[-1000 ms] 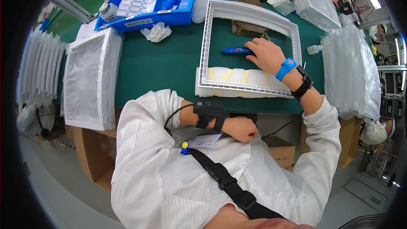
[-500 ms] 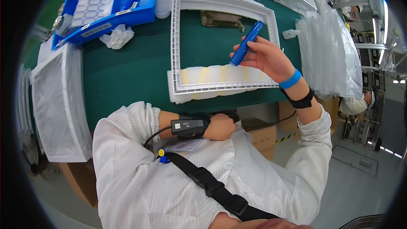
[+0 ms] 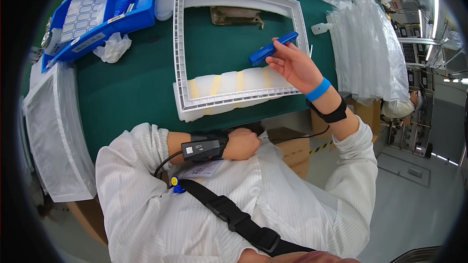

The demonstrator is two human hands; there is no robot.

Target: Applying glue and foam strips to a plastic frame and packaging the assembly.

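Right hand [image 3: 295,65]: grasping blue tool [image 3: 272,48], raised over right side of white frame [image 3: 183,58] on green table [image 3: 141,78]. Left hand [image 3: 241,143]: clenched against chest, empty. Step judged: tool work on frame; next calls for lowering tip onto frame edge.

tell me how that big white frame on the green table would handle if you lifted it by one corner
The white frame is thin-railed and open in the middle, so it would probably flex or twist. It looks like light plastic for its span. Its near edge rests on taped white padding, so it might slide when pushed.
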